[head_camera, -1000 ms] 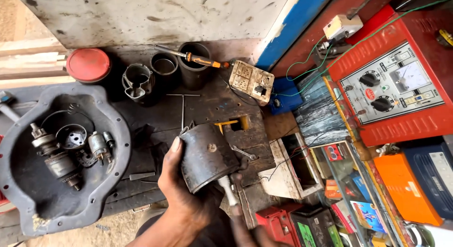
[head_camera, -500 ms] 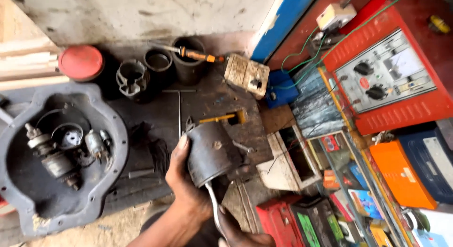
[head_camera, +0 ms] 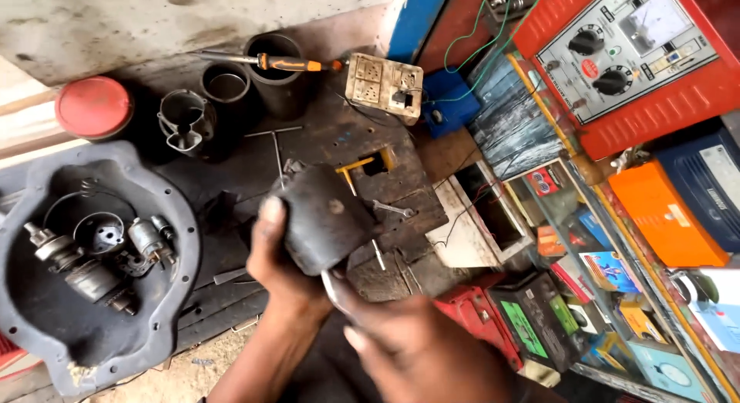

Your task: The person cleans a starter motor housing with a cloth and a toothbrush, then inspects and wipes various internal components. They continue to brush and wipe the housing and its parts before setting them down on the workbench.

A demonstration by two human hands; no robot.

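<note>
Head view, looking down on a grimy workbench. Left hand wraps a dark cylindrical metal housing at frame centre, thumb up its left flank, fingers closed around the far side; firm full-hand hold. Housing is lifted off the bench, its long axis tilted from lower left to upper right, open end facing down toward the lower middle of the frame.

Right hand sits just below and right of the housing, blurred, fingers closed on a slim pale metal tool whose tip touches or enters the housing's lower rim; exact contact cannot be told. The right hand is the nearer one to that open end.

Surfaces: housing is matt, black with oily dirt, one small light spot on its side. Bench top is dark, stained wood.

Surroundings: round black cover plate at left holding small motor parts; red lid upper left; orange-handled screwdriver lying across black cylinders at top; red metered box upper right.
</note>
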